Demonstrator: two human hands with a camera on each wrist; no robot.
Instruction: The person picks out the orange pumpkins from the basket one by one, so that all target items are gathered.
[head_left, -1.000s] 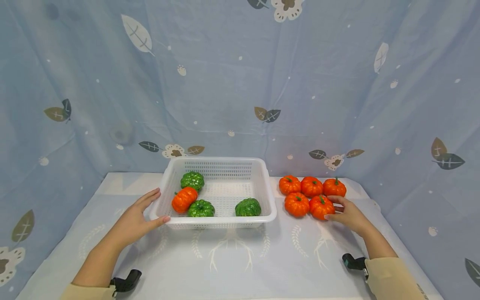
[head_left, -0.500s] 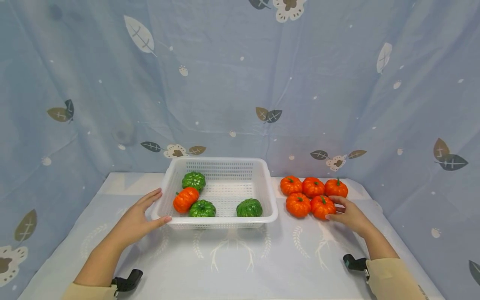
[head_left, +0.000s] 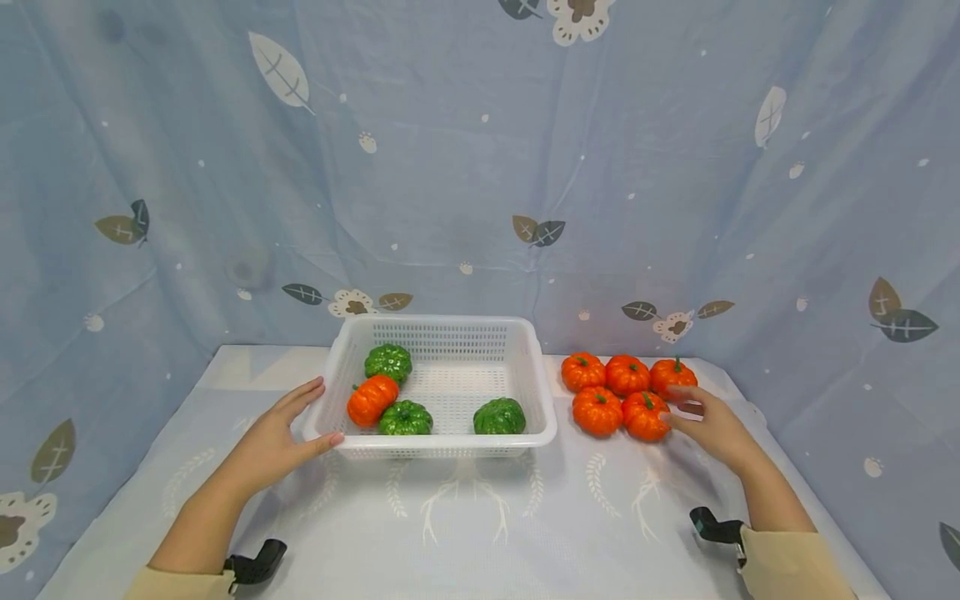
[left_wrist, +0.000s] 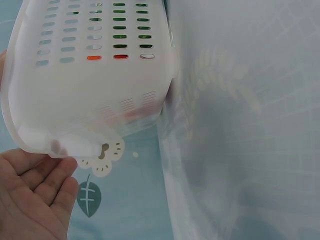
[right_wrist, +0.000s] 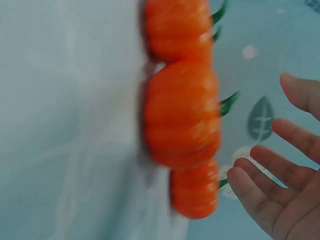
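A white plastic basket [head_left: 442, 442] holds three green pumpkins, among them one [head_left: 498, 416] at the right, and an orange pumpkin [head_left: 372, 400] at the left. My left hand [head_left: 272, 440] touches the basket's left rim and front left corner, its fingers nearly straight. In the left wrist view its fingertips [left_wrist: 64, 170] rest against the rim. Right of the basket, several small orange pumpkins stand in two rows. My right hand [head_left: 708, 425] hovers with spread fingers beside the front right orange pumpkin [head_left: 645, 417] and the back right one [head_left: 672, 377]. The right wrist view shows it holding nothing.
A pale patterned cloth covers the table [head_left: 480, 533]. Close behind the basket and pumpkins hangs a blue curtain [head_left: 450, 167] with leaf and flower prints, which also runs along both sides. The other orange pumpkins [head_left: 597, 411] stand close together.
My right hand has drawn slightly back to the right and lifted from the front right orange pumpkin, which stays in place. My left hand and the basket stay as they were.
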